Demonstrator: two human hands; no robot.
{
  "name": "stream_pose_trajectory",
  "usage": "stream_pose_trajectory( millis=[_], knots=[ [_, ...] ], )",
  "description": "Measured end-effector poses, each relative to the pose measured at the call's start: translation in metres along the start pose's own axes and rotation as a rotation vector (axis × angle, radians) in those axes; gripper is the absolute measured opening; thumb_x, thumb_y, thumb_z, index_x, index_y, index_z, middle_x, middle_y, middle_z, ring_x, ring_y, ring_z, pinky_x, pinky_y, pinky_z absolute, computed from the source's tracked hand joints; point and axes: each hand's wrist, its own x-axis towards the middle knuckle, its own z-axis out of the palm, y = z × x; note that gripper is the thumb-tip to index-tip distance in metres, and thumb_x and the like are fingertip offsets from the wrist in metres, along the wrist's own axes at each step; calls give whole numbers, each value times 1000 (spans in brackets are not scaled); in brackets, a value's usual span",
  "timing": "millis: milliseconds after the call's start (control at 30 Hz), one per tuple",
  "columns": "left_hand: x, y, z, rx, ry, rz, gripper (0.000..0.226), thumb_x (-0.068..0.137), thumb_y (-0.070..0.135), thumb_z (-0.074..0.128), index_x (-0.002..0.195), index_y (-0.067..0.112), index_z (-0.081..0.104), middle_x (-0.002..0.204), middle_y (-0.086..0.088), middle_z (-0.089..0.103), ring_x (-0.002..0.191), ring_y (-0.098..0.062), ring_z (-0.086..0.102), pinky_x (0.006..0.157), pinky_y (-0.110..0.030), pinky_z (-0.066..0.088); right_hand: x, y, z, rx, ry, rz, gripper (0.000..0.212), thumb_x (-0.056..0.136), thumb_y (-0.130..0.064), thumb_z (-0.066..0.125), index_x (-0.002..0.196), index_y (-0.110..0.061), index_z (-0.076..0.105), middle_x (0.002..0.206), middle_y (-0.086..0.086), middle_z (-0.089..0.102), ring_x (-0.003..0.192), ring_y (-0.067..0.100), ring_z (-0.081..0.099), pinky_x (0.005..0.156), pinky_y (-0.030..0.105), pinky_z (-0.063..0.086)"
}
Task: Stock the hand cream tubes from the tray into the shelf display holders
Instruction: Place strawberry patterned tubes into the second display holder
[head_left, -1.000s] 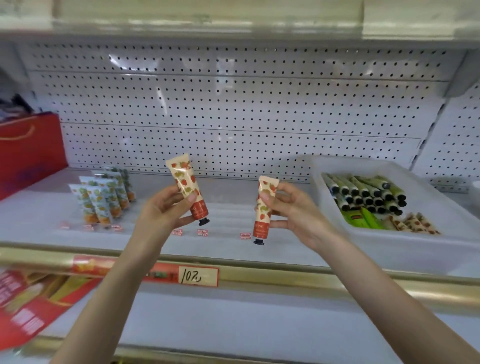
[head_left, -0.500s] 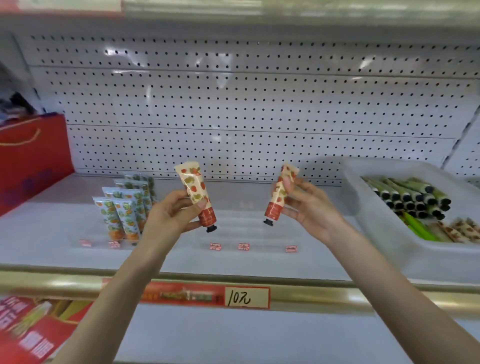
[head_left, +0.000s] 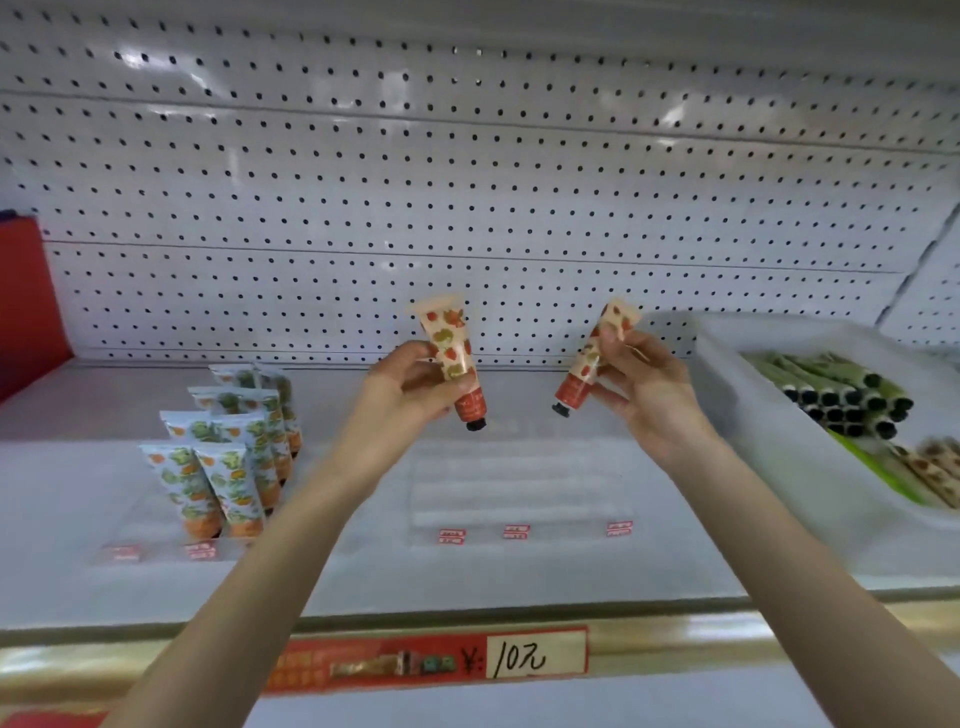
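Observation:
My left hand (head_left: 410, 387) grips a cream-and-red strawberry hand cream tube (head_left: 451, 353), cap pointing down. My right hand (head_left: 649, 389) pinches a second strawberry tube (head_left: 589, 364), tilted with its cap down and to the left. Both tubes hang above a clear display holder (head_left: 519, 493) on the shelf, which has nothing in it. To the left, another clear holder (head_left: 130, 540) carries several orange-and-green tubes (head_left: 228, 467) standing upright. The white tray (head_left: 769, 457) at the right holds several green tubes (head_left: 841, 389) and more strawberry tubes (head_left: 935, 467).
A white pegboard wall (head_left: 467, 182) backs the shelf. A red bag (head_left: 26, 301) stands at the far left. The gold shelf edge carries a red price label (head_left: 431, 662) reading 10.
Both hands have moved forward and up over the middle holder with their tubes. The right tube now tilts more to the left. The camera has come closer to the shelf.

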Motion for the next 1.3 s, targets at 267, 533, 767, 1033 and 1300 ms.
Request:
stream_pose_trajectory(
  millis=[267, 533, 767, 1033, 1300],
  knots=[
    [41, -34, 19, 342, -92, 14, 23, 77, 16, 74, 97, 19, 62, 89, 14, 65, 74, 13, 59, 64, 1, 40, 30, 45, 24, -464, -116, -94, 13, 82, -11, 70, 81, -10, 57, 79, 2, 63, 74, 12, 63, 64, 21, 56],
    [51, -57, 26, 421, -133, -49, 29, 76, 13, 75, 103, 14, 64, 93, 7, 66, 85, -8, 64, 67, -3, 45, 43, 70, 11, -637, -205, -123, 22, 79, -13, 73, 97, -6, 64, 91, -1, 68, 85, 18, 63, 80, 43, 56],
    [51, -64, 28, 408, -149, -61, 33, 76, 7, 74, 107, 10, 63, 96, 1, 67, 86, -12, 66, 71, -9, 50, 45, 73, 4, -679, -297, -150, 25, 78, -13, 74, 96, -21, 60, 91, -16, 64, 85, 4, 61, 77, 20, 51],
    [49, -64, 28, 430, -154, -48, 29, 77, 10, 74, 103, 16, 61, 99, 3, 66, 89, -11, 65, 71, -11, 50, 43, 78, -5, -694, -331, -129, 33, 75, -16, 77, 103, -18, 59, 95, -15, 64, 91, 6, 60, 75, 9, 47],
    [46, -59, 29, 446, -141, -28, 37, 76, 13, 75, 110, 16, 61, 104, 2, 66, 90, -10, 64, 70, -9, 49, 40, 75, -2, -770, -346, -136, 34, 76, -16, 76, 103, -21, 56, 91, -19, 60, 85, -4, 58, 70, 4, 45]
  ],
)
